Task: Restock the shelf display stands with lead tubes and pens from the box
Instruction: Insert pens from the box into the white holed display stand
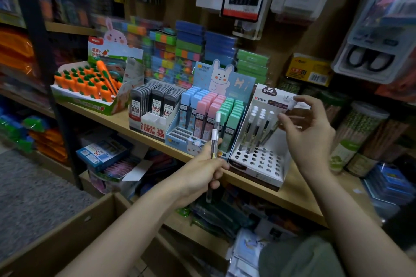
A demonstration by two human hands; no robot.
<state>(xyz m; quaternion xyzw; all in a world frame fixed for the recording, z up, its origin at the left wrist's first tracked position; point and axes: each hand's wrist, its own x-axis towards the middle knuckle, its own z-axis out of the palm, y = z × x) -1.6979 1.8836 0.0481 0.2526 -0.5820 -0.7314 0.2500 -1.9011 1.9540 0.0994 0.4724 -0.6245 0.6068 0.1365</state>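
Observation:
My left hand point(202, 171) grips two clear pens with white caps point(215, 139), held upright in front of the shelf. My right hand point(308, 128) pinches another white-capped pen point(290, 105), tilted over the white pen stand point(258, 159). That stand has rows of round holes, and several pens stand in its back rows. To its left is the pastel bunny stand of lead tubes point(207, 117), then a black lead tube stand point(155, 105). A cardboard box point(67, 238) lies low at the left.
The stands sit on a wooden shelf point(292, 193). A carrot-shaped item display point(90, 87) is further left, jars of pencils point(360, 132) at the right, and hanging packs above. Stock fills the lower shelf under my arms.

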